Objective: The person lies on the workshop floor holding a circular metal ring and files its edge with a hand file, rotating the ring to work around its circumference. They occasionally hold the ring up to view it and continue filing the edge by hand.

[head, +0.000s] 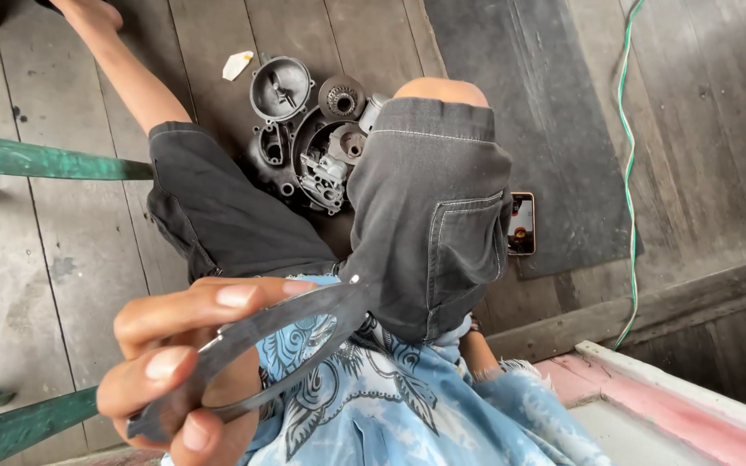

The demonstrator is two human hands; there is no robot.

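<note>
My left hand (179,367) is raised close to the camera at the lower left, its fingers and thumb pinched on a thin, dark, loop-shaped gasket (304,315). The gasket reaches up and right to a small eyelet over my thigh in dark grey shorts (429,207). My right forearm (479,352) comes out of a blue patterned sleeve and goes behind the thigh, so the right hand is hidden. Between my legs on the plank floor lie dismantled grey engine parts (312,129): a round cover, a toothed round piece and a casing half.
A phone (521,223) lies on a dark mat (546,103) right of my knee. A green-and-white cable (630,164) runs down the right side. Green wooden rails (36,160) cross the left. A small white scrap (237,65) lies near the parts. A pink-and-white ledge (675,406) sits at the lower right.
</note>
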